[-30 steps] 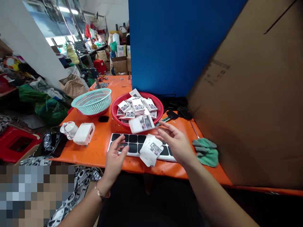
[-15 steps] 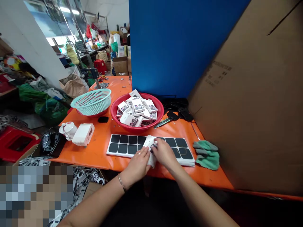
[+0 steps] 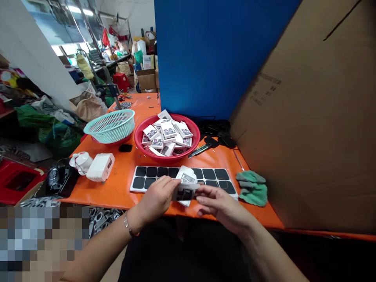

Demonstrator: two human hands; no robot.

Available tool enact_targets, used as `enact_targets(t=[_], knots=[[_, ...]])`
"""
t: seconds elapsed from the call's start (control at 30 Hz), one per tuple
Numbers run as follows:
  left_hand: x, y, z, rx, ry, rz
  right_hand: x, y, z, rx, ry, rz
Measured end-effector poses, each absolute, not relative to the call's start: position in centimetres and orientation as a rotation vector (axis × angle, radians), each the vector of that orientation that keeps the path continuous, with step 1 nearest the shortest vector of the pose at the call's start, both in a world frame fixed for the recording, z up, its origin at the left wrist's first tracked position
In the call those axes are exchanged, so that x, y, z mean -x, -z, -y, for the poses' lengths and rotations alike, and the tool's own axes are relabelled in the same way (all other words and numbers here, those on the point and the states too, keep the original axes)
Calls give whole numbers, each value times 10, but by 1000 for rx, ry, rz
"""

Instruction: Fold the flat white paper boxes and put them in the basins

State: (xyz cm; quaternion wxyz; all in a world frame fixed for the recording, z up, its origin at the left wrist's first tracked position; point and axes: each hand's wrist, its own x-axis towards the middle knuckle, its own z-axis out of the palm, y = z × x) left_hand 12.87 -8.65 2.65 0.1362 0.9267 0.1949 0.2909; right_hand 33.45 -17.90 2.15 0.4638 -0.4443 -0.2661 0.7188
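My left hand [image 3: 160,196] grips the left end of a small white printed box [image 3: 185,192], fingers over its top edge. At the box's right end are the thumb and fingers of my right hand [image 3: 213,200], closed lightly on its edge. The box is held low above the table's front. Beneath it, a flat white carton piece [image 3: 187,175] with a printed panel lies over white sheets with black rounded squares [image 3: 210,174]. Behind them stands a red basin [image 3: 189,152] heaped with similar white boxes [image 3: 168,131].
A mint plastic basket [image 3: 113,127], a white device [image 3: 100,167] and a black flat object [image 3: 125,148] stand left. To the right are a cutter knife [image 3: 199,150] and a green-grey glove [image 3: 252,188]. A blue panel [image 3: 202,55] and a tall cardboard wall [image 3: 311,137] bound the table.
My hands have moved apart and toward me from the carton piece on the sheets, and a small box is now held between them. White boxes at the basin's front lie differently.
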Motion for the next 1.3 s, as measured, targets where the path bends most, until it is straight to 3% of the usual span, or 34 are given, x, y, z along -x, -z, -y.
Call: enact_targets(t=[0.37, 0.57, 0.67, 0.77, 1.0, 1.3], knots=[[-107, -6, 107, -2714, -396, -472, -306, -17, 190, 1071, -1797, 873], [-120, -7, 124, -1645, -702, -948, -304, -28, 187, 1492, -759, 979], [-129, -4, 138, -1195, -695, -936, -300, -25, 188, 1359, -1090, 936], [-132, -4, 144, -1122, -703, -836, -297, -20, 191, 1211, -1341, 886], [-122, -7, 148, -1131, -754, -831, -297, 2, 200, 1322, -1141, 919], [-101, 15, 163, -1168, -505, -813, -297, 10, 231, 1329, -1513, 988]])
